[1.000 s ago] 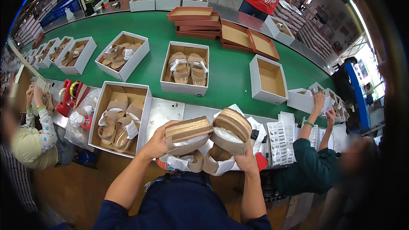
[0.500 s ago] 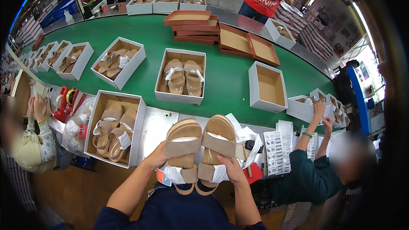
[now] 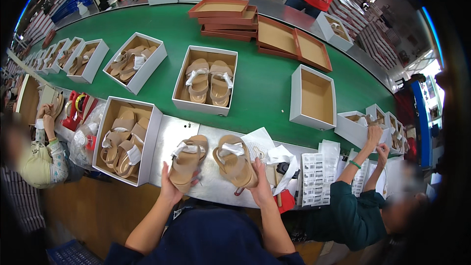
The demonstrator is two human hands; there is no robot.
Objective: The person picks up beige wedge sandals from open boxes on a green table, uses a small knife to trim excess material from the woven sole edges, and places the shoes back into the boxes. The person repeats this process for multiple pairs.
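Note:
My left hand point(image 3: 171, 186) is closed round the near end of a tan sandal point(image 3: 184, 166), whose ankle strap is wrapped in white tissue. My right hand point(image 3: 261, 185) grips the matching sandal point(image 3: 239, 169) by its outer side near the front. The two sandals are tilted and a gap separates them, over the metal ledge point(image 3: 169, 135). Both wrapped straps lie at the ends away from me. To the left of my hands, a white shoebox point(image 3: 153, 149) holds another pair of tan sandals point(image 3: 128, 145). Some fingers of both hands are hidden beneath the sandals.
On the green belt point(image 3: 262, 98) stand a filled shoebox point(image 3: 196, 106), an empty shoebox point(image 3: 314, 93) and stacked orange-brown lids point(image 3: 225, 14). Label sheets point(image 3: 314, 176), white tissue point(image 3: 284, 162) and a red item point(image 3: 285, 201) lie right. Co-workers' hands point(image 3: 377, 140) work on both sides.
The sandals, side by side before, are now apart and turned so their wrapped ankle straps point away from me. My hands have spread apart. My view has shifted slightly.

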